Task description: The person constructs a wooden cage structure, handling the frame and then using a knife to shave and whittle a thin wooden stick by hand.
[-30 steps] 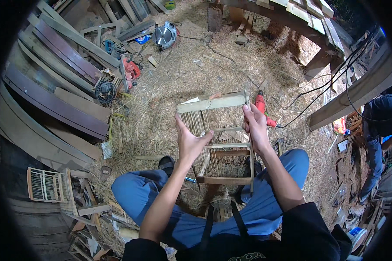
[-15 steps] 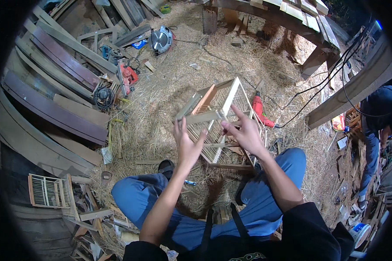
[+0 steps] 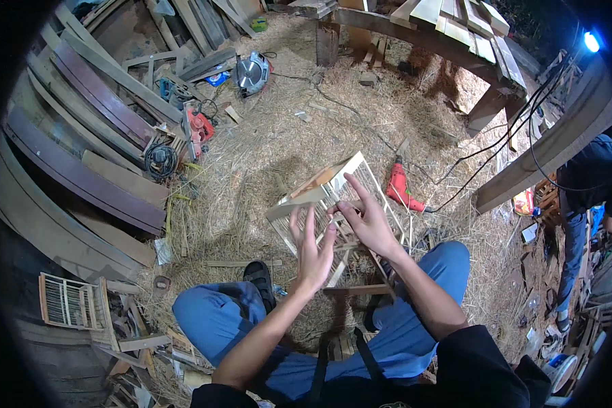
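A small wooden cage (image 3: pixel 352 262) with a pale frame and rows of thin bars stands tilted between my legs. A reddish-brown strip (image 3: pixel 319 178) shows at its upper side. My left hand (image 3: pixel 311 257) is at the near side of the cage, fingers and thumb spread, fingertips by the pale top rail (image 3: pixel 302 197). Over the right part of the frame is my right hand (image 3: pixel 374 228), index finger stretched out and thumb apart from it. The hands hide part of the bars, and whether the fingertips press on the wood is hard to tell.
A red drill (image 3: pixel 402 187) lies right of the cage. A circular saw (image 3: pixel 253 73) and a red power tool (image 3: pixel 198 129) lie far left near stacked boards (image 3: pixel 88 170). A second barred piece (image 3: pixel 68 300) is lower left. Another person (image 3: pixel 581 204) stands at right beyond a beam (image 3: pixel 544 149).
The cage has tipped, its upper rail now lower in view. My left hand has shifted right and down, its fingers off their earlier place on the rail. The right hand has moved slightly down.
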`<state>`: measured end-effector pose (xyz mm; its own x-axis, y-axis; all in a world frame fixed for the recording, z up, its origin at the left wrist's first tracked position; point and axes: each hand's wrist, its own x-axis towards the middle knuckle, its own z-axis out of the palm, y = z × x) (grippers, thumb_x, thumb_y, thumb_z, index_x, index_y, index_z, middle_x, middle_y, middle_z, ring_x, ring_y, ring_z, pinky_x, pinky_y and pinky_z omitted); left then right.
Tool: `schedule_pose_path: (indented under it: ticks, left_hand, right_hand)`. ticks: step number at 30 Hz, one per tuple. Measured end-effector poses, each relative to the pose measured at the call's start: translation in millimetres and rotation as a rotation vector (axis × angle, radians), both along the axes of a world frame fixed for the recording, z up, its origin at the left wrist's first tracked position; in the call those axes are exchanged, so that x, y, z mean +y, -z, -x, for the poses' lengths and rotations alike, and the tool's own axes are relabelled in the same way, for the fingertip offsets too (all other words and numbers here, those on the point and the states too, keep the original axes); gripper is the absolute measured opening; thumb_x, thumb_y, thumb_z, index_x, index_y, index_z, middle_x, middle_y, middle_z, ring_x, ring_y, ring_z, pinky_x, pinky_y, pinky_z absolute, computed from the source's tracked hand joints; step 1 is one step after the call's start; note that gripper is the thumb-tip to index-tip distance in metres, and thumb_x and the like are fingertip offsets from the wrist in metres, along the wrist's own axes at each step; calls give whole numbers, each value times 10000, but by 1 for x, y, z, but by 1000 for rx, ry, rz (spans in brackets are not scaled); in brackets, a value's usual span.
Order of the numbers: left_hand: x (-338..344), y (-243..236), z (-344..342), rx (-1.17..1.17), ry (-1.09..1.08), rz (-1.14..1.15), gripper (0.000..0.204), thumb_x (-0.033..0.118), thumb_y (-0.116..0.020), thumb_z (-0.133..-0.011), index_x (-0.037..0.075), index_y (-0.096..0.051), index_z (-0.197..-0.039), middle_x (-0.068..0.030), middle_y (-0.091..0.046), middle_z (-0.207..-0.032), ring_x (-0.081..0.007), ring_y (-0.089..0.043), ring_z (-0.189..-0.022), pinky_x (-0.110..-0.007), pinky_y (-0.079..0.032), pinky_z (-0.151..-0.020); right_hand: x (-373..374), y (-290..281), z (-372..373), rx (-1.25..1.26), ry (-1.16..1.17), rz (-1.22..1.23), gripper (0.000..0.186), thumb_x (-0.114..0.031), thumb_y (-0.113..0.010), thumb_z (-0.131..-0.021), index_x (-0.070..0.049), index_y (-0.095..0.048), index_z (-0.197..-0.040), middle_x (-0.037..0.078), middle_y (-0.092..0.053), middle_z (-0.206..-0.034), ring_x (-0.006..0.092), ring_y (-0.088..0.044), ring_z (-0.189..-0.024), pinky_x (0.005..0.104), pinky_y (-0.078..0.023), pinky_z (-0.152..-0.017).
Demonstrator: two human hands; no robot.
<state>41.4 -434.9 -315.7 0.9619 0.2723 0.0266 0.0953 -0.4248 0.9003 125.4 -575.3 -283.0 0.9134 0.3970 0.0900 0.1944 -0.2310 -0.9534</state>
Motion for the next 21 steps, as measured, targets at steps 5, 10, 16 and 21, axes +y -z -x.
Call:
schedule_pose_path:
  ticks: [5,10,16,21]
  left_hand:
    - [-11,5,5,-7,-20,304,441,336,-493,-1046,21,-436,-1350,-137,-501,-1207,-235,-484,-1157,-375,-396,-1007]
    - [-2,-7,1,12,146,521,356,345,-459,-1059,9,-543,-1137,-73,-588,-869,-155,-569,-800,-311,-486,-797]
    - [32,-21,-1,5,-259,544,304,390,-523,-1019,101,-572,-938,72,-410,-651,-46,-358,-503,-216,-274,-404]
    - [62,-41,-1,2,-262,592,331,387,-468,-1042,118,-569,-877,75,-400,-606,-27,-324,-472,-186,-254,-381]
  right_hand:
    - [21,10,-2,93,-20,-314,567,-98,-537,-1011,-60,-303,-1526,82,-748,-957,52,-608,-792,241,-474,-721]
    - [20,-20,4,186,-112,-216,543,-45,-508,-987,-39,-343,-1504,95,-737,-974,75,-592,-736,254,-491,-722]
    - [-18,-7,-29,-36,234,-13,368,-122,-481,-982,-3,-535,-1326,118,-729,-923,158,-663,-884,336,-512,-829]
    - [-29,24,-24,-38,225,228,305,-225,-563,-972,-49,-596,-1219,145,-685,-968,212,-658,-904,364,-505,-793]
